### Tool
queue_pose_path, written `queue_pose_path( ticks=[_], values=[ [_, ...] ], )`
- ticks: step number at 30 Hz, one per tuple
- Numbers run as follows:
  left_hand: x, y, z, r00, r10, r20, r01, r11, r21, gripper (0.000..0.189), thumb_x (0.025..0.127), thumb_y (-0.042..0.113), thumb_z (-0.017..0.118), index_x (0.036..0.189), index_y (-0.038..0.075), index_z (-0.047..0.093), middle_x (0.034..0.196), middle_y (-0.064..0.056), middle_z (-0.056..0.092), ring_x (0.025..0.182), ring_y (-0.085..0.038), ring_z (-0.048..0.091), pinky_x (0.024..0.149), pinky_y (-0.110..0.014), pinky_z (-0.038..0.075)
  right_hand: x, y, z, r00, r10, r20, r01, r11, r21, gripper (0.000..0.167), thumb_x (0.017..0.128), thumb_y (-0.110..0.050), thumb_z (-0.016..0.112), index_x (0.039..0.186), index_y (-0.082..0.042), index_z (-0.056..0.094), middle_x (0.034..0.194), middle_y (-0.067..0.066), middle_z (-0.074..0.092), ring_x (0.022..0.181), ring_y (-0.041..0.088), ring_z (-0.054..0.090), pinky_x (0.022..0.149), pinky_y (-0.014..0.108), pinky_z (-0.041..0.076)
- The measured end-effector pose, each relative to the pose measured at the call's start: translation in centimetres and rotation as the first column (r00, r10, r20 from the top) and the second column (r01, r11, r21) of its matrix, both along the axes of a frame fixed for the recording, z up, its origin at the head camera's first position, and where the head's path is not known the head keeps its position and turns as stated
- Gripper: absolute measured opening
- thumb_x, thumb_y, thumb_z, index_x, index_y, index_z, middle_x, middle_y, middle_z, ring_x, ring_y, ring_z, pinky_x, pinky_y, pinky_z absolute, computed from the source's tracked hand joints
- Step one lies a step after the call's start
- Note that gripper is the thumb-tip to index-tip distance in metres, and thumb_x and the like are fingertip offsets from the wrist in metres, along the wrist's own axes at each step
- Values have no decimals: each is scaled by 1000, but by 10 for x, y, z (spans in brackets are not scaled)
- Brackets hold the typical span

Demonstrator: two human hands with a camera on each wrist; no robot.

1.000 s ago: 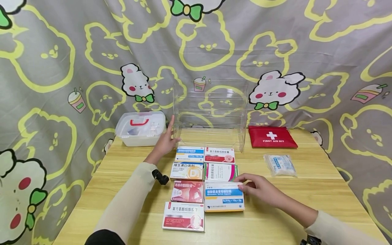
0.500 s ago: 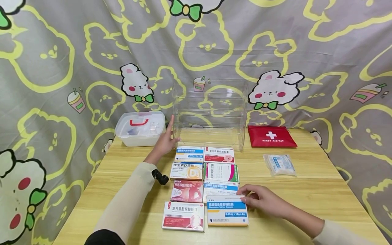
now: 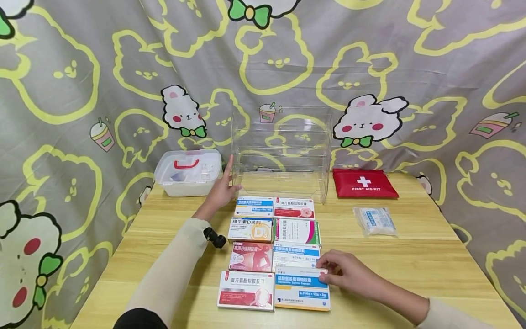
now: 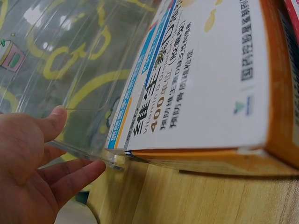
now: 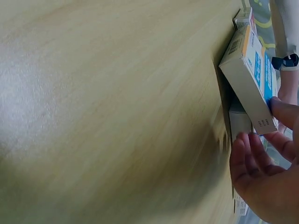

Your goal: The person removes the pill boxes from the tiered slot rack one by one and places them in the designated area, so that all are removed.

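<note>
My right hand [image 3: 345, 274] pinches the near-right corner area of a blue-and-white medicine box [image 3: 302, 292], thumb on its printed face. In the right wrist view this medicine box [image 5: 250, 77] is tilted, one end raised off the table. My left hand [image 3: 222, 189] rests at the lower left side of a clear acrylic rack [image 3: 283, 183], fingers extended. The left wrist view shows the left hand [image 4: 32, 163] touching the rack's edge beside a vitamin D box [image 4: 210, 93]. Directly behind the held box lies a similar blue-and-white box [image 3: 296, 256].
Two columns of medicine boxes run toward the rack, including a red box [image 3: 250, 257] and a red-and-white box [image 3: 245, 291]. A lidded plastic case [image 3: 189, 173] stands left of the rack. A red first aid pouch [image 3: 365, 184] and a clear packet [image 3: 375, 221] lie right.
My right hand has drawn the blue-and-white medicine box nearer, uncovering the similar box behind it, then shifted it slightly left beside the red-and-white box. The left hand stays at the rack.
</note>
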State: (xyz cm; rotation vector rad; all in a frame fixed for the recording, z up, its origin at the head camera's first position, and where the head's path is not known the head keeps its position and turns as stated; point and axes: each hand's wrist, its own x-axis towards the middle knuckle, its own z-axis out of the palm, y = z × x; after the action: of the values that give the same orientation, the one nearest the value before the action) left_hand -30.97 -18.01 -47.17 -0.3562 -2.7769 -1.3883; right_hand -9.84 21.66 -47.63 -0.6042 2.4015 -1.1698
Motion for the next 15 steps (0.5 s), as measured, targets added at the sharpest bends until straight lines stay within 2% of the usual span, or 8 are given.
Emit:
queue_pose_path(
  ticks=[4, 8, 15],
  values=[
    [0, 0, 0, 1000, -3, 4, 3, 1000, 7, 110, 102, 9, 66, 155, 61, -15, 160, -30, 35, 107, -39, 72, 55, -36, 52, 1, -1, 1, 999, -10, -33, 10, 1000, 19, 16, 95, -37, 76, 107, -27, 72, 104, -6, 61, 87, 11, 58, 72, 22, 51],
    [0, 0, 0, 1000, -5, 4, 5, 1000, 9, 110, 102, 9, 66, 155, 61, -15, 161, -29, 34, 114, -40, 69, 55, -36, 53, 1, -2, 1, 998, -24, -50, 26, 999, 39, 13, 93, -38, 78, 102, -32, 72, 109, -8, 60, 89, 17, 58, 71, 23, 50],
    [0, 0, 0, 1000, 1, 0, -1, 1000, -7, 110, 102, 10, 66, 155, 62, -15, 161, -27, 35, 122, -42, 65, 56, -36, 53, 0, -5, 0, 999, -2, -53, 4, 999, 38, 10, 90, -38, 81, 96, -34, 73, 111, -8, 59, 90, 19, 57, 72, 24, 49]
  ],
)
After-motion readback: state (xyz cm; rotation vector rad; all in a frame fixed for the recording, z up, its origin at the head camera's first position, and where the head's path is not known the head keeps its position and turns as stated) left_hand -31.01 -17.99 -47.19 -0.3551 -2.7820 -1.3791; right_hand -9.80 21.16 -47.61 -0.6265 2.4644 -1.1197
